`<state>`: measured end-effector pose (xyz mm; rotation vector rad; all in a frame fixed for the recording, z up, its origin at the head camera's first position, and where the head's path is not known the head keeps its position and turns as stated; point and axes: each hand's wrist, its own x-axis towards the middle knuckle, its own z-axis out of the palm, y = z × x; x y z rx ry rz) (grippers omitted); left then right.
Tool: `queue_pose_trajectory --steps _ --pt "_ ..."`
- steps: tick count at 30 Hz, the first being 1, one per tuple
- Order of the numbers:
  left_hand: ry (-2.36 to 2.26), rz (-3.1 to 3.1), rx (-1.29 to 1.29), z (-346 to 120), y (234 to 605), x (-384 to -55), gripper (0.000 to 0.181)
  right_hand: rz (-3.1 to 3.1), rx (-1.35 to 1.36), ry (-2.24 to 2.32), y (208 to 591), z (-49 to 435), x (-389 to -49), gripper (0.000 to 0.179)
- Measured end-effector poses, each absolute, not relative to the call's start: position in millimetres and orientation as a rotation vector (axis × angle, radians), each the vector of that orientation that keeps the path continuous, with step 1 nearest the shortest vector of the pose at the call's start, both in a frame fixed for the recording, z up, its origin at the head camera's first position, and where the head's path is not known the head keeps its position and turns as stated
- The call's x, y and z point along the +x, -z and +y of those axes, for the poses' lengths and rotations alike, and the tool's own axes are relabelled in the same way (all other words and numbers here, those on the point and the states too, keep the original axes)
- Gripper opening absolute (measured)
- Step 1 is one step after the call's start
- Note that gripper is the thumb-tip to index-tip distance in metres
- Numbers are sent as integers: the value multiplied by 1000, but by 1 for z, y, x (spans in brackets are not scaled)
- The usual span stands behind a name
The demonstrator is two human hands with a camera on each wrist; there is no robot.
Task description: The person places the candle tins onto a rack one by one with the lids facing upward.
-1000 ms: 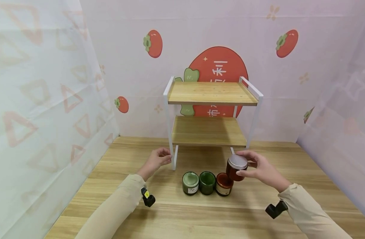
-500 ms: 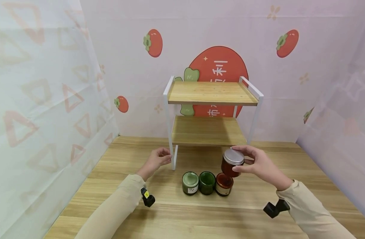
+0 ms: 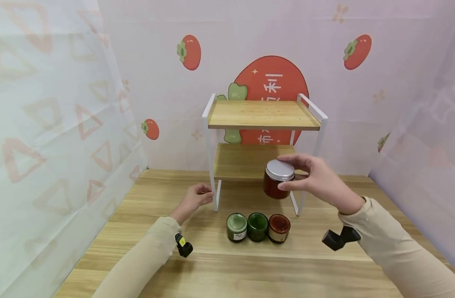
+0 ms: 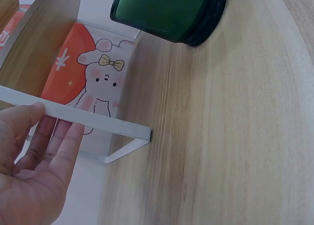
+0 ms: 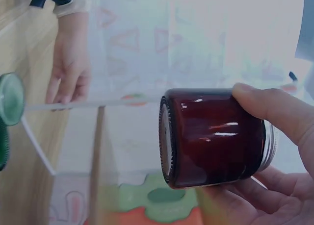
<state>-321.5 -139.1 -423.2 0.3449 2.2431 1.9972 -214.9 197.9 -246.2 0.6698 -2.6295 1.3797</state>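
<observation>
My right hand (image 3: pixel 318 180) grips a dark red-brown glass jar (image 5: pixel 216 137) with a silver screw lid (image 3: pixel 280 169), thumb on one side and fingers on the other. The jar is held upright in the air before the middle board of a two-tier shelf (image 3: pixel 264 115). At the shelf's front left, my left hand (image 3: pixel 193 202) pinches the white metal leg (image 4: pixel 93 118) between thumb and fingers. On the table in front of the shelf stand a pale green jar (image 3: pixel 236 227), a dark green jar (image 3: pixel 257 227) and a brown jar (image 3: pixel 278 228), side by side in a row.
The wood-grain table (image 3: pixel 235 277) runs back to a printed cloth backdrop (image 3: pixel 168 95). Similar cloth hangs along the left and right sides. The shelf's top board has raised white side rails (image 3: pixel 312 108).
My right hand has lifted the red-brown jar up and to the left, from beside the brown jar to the height of the middle board. My left hand keeps its place on the leg.
</observation>
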Motion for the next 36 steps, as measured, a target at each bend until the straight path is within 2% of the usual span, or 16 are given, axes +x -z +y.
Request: queue_pose_trajectory --steps 11,20,28,36 --pt "-1993 2259 332 -141 423 -320 17 -2573 618 -1369 178 161 -229 60" --pt "-1989 2257 338 -143 423 -319 16 -2505 611 -1406 137 138 -251 61" --pt "-1992 2255 374 -143 422 -318 18 -2491 558 -1478 119 121 -274 64" --pt "-1987 2258 377 -140 420 -317 17 -2414 586 -1589 121 106 -298 63"
